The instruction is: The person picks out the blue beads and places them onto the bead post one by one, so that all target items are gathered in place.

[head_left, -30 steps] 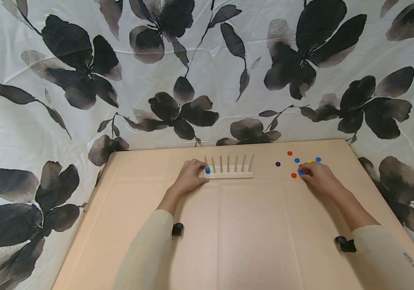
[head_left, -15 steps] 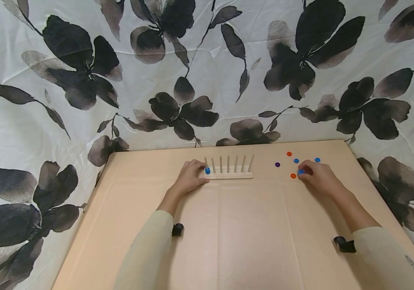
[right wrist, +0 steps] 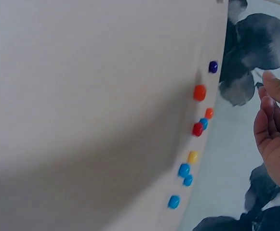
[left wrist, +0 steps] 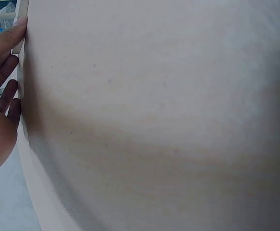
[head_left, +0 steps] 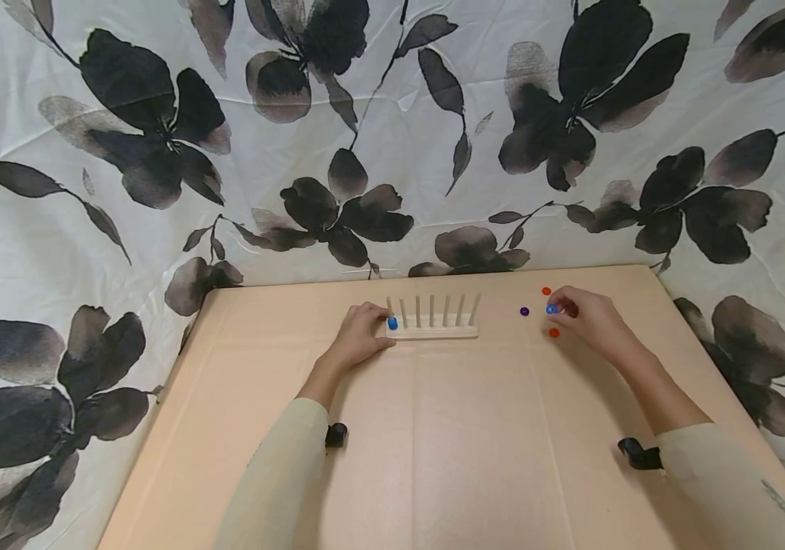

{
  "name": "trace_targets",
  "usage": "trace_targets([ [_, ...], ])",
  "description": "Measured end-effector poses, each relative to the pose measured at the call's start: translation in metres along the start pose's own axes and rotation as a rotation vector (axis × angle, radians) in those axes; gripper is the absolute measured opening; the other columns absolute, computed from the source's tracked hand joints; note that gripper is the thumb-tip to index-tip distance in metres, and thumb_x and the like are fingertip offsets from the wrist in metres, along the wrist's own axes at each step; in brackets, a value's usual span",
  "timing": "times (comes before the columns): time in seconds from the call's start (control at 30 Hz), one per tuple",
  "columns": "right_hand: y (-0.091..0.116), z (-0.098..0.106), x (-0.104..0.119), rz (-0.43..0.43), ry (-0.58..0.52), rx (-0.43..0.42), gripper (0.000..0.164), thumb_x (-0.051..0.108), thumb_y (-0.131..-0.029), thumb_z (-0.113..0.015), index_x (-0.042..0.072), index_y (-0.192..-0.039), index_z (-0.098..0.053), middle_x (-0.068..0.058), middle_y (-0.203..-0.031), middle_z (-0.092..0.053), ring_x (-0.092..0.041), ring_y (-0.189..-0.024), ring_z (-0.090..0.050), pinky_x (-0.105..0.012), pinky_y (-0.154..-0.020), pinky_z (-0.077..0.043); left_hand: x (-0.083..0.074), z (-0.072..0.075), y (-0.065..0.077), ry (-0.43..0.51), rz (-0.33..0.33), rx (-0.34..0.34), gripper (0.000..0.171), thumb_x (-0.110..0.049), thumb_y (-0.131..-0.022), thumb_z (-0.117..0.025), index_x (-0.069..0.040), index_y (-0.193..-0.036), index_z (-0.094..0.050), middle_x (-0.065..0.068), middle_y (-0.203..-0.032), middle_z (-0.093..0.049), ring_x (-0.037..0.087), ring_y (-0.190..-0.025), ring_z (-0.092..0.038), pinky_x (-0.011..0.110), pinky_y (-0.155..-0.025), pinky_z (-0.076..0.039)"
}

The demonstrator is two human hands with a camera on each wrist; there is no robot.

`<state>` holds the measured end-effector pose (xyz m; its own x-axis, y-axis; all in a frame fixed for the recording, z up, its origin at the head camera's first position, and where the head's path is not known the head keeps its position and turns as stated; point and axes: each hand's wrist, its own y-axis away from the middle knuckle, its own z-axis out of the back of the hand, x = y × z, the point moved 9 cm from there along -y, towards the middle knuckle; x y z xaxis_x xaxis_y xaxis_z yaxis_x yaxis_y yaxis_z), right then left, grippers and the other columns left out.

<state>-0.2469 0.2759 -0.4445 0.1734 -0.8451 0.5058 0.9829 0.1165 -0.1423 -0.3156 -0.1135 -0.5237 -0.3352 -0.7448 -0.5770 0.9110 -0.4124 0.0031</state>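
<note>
A wooden peg rack point(head_left: 436, 334) with a row of upright pegs stands near the back of the table, blue bead point(head_left: 393, 323) on its leftmost peg. My left hand point(head_left: 359, 336) grips the rack's left end; in the left wrist view the thumb point(left wrist: 15, 34) lies along its base. Over the right part of the table, my right hand point(head_left: 598, 321) pinches another blue bead point(head_left: 552, 309) between thumb and fingertips. The right wrist view shows that hand point(right wrist: 279, 130), but I cannot make out the held bead there.
Loose beads lie on the table point(head_left: 475, 428) at the right: purple point(head_left: 524, 312), orange point(head_left: 546, 291) and orange-red point(head_left: 554, 333). Red point(right wrist: 198, 129), yellow point(right wrist: 193, 157) and several blue ones point(right wrist: 174, 201) appear in the right wrist view. A floral cloth point(head_left: 364, 153) hangs behind.
My right hand has lifted a blue bead off the table and moved a little left and back with it. The left hand has stayed on the rack.
</note>
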Motion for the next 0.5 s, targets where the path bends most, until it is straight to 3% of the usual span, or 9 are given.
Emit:
trace_targets([
  [0.27, -0.021, -0.002, 0.030, 0.029, -0.023, 0.019, 0.016, 0.012, -0.091, -0.080, 0.008, -0.103, -0.071, -0.005, -0.086, -0.069, -0.021, -0.082, -0.060, -0.024, -0.071, -0.049, 0.000, 0.001, 0.000, 0.005, -0.004, -0.012, 0.057, -0.030, -0.083, -0.088, -0.009, -0.131, -0.067, 0.009, -0.133, -0.063, 0.031, -0.128, -0.049, 0.045, -0.112, -0.040],
  [0.5, -0.041, -0.011, 0.059, 0.050, -0.061, 0.069, 0.017, 0.009, -0.092, -0.077, 0.005, -0.107, -0.071, -0.007, -0.087, -0.070, -0.022, -0.082, -0.063, -0.034, -0.075, -0.050, 0.000, 0.000, -0.001, 0.010, 0.004, -0.006, 0.057, -0.031, -0.083, -0.088, -0.010, -0.132, -0.067, 0.008, -0.135, -0.062, 0.029, -0.128, -0.048, 0.044, -0.113, -0.040],
])
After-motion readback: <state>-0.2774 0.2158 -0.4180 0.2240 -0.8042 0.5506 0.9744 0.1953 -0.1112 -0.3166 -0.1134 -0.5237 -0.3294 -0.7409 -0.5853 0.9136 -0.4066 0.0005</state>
